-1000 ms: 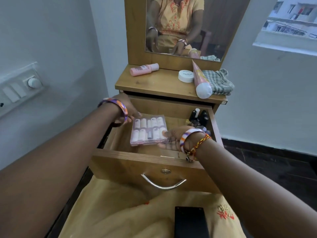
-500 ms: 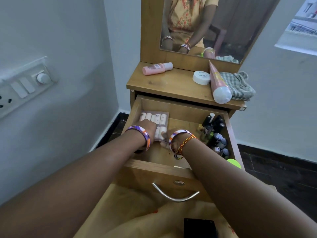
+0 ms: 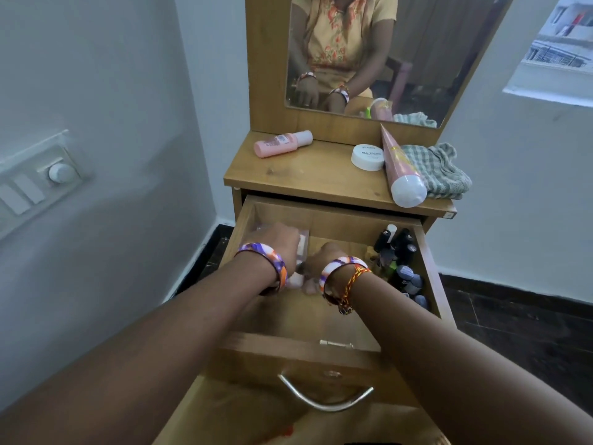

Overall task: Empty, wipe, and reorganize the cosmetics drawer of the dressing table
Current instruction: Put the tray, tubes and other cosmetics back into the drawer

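In the drawer (image 3: 321, 351): both hands are reached in, at 12 o'clock from the handle (image 3: 325, 398).
Left hand (image 3: 279, 242): laid over a clear case (image 3: 303, 244) of small white pieces at the drawer's 10 o'clock corner; whether the case is gripped cannot be told.
Right hand (image 3: 324, 256): placed at the case's 4 o'clock edge; fingers are hidden, grip cannot be told.
Bottles (image 3: 398, 255): clustered along the drawer's 3 o'clock wall.
Desk (image 3: 298, 175): a pink bottle (image 3: 282, 143) lying at 10 o'clock, a white jar (image 3: 368, 157), a pink tube (image 3: 401, 168) and a checked cloth (image 3: 436, 170) at 2 o'clock.
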The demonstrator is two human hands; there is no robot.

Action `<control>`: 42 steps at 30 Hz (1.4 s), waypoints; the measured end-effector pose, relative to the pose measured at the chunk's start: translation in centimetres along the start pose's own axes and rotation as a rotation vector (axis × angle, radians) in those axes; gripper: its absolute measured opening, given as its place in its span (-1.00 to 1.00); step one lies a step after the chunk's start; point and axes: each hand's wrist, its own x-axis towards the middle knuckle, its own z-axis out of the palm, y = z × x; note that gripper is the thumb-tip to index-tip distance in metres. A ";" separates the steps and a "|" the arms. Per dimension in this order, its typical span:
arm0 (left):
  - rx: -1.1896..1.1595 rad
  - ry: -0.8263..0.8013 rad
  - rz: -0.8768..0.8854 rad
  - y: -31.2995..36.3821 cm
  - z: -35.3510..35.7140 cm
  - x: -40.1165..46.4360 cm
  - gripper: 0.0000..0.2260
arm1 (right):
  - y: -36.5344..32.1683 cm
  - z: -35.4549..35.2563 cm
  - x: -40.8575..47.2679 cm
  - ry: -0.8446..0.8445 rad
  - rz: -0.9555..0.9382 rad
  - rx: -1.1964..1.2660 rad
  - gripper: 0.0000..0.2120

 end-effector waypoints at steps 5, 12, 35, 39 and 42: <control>-0.125 0.300 0.015 -0.4 -6.2 3.4 -0.80 | -1.8 -3.5 0.8 0.060 -0.108 0.282 -0.80; -0.418 0.393 0.005 0.4 -8.8 8.9 -0.80 | -5.6 -8.7 2.1 0.452 -0.319 0.204 -0.81; -0.732 0.200 -0.145 2.1 -7.2 12.1 -0.71 | -5.2 -8.5 5.6 0.508 -0.219 0.029 -0.45; -0.916 0.132 -0.159 1.6 -7.0 11.6 -0.81 | -5.2 -8.5 4.8 0.468 -0.233 0.133 -0.47; -0.996 0.158 -0.228 1.0 -6.9 11.0 -0.94 | -4.8 -8.5 3.6 0.507 -0.252 0.276 -0.54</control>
